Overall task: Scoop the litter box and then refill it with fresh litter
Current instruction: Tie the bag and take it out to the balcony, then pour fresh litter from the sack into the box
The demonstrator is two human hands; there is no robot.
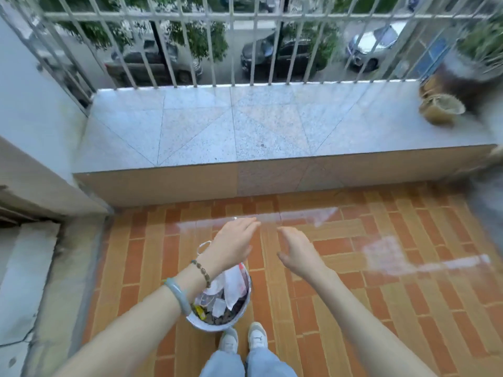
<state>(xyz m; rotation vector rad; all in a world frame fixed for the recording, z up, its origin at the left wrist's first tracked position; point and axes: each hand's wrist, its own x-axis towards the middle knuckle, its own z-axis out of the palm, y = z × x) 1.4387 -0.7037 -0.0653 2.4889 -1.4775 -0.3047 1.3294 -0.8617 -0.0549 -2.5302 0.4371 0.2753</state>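
My left hand [234,240] and my right hand [298,253] reach forward side by side over the orange tiled floor, fingers relaxed, holding nothing. Below my left wrist stands a white trash bin [217,323] lined with a bag and filled with wrappers, paper and dark clumps. No litter box, scoop or litter bag is in view. The picture is blurred by movement.
A grey stone ledge [245,126] runs across the balcony below a metal railing [190,44]. Pots with a plant [441,107] stand at its right end. A wall and a step [30,257] lie at left. My shoes [242,341] stand just behind the bin.
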